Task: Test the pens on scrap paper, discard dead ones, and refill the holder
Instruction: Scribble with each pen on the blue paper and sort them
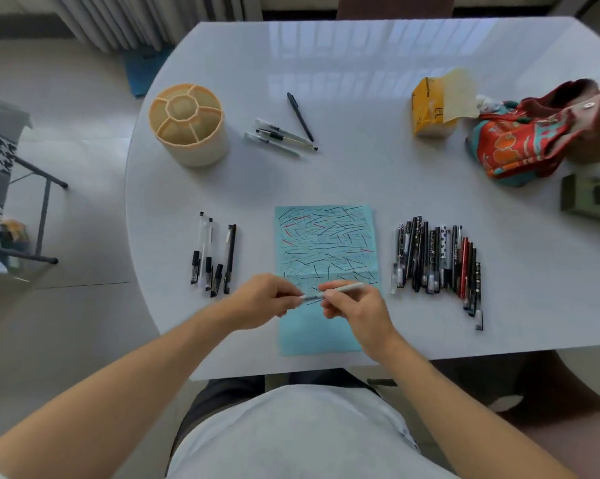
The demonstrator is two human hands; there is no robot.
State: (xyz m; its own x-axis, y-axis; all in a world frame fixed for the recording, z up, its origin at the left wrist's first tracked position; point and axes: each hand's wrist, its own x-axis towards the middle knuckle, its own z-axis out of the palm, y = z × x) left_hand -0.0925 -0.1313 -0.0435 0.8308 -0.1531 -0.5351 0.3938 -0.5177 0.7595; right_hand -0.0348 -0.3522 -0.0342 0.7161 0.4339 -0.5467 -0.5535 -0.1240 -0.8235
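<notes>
Right hand [352, 307] is gripping a white pen [340, 291]; left hand [262, 300] is pinching its tip end. Both are hovering over the scribbled blue paper [326, 243]. Pen groups are lying beside each hand; the empty holder [189, 129] is sitting well beyond the left hand.

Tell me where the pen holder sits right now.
The pen holder stands empty on the table's far left, left of a small cluster of loose pens.

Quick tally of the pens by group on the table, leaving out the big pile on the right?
Pens left of the blue paper: 4
Pens beside the holder: 4
Pen in both hands: 1
Total: 9
</notes>
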